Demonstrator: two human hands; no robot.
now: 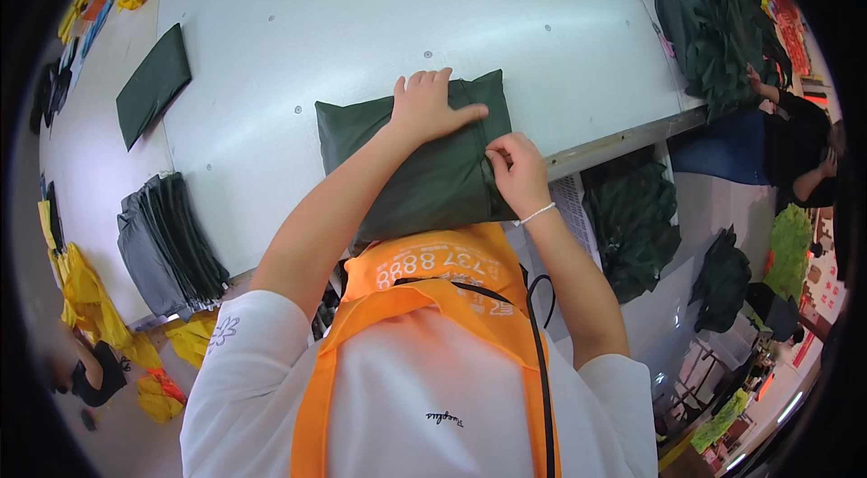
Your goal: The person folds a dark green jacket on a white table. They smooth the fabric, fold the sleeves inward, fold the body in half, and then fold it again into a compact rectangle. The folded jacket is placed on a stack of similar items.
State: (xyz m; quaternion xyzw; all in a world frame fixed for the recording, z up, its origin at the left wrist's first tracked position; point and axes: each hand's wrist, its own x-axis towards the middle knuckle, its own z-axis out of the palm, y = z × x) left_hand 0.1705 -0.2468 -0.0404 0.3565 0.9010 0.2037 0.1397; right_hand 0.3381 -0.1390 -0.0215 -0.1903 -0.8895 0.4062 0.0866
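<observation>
A dark green fabric pouch (397, 194), flat and roughly rectangular, lies at the table's front edge against my orange apron. Across its upper part rests my left hand (429, 108), palm down, with the thumb stretched to the right. My right hand (518, 173) is at the pouch's right side, thumb and forefinger pinched together on its edge. A bead bracelet circles the right wrist. What lies under the left palm is hidden.
Another flat green pouch (155, 85) lies at the far left, above a stack of folded dark pouches (170, 248). Dark green cloth is heaped (709, 27) at the far right, where another person (799, 144) stands. A crate holds more green cloth (632, 221) below the table edge.
</observation>
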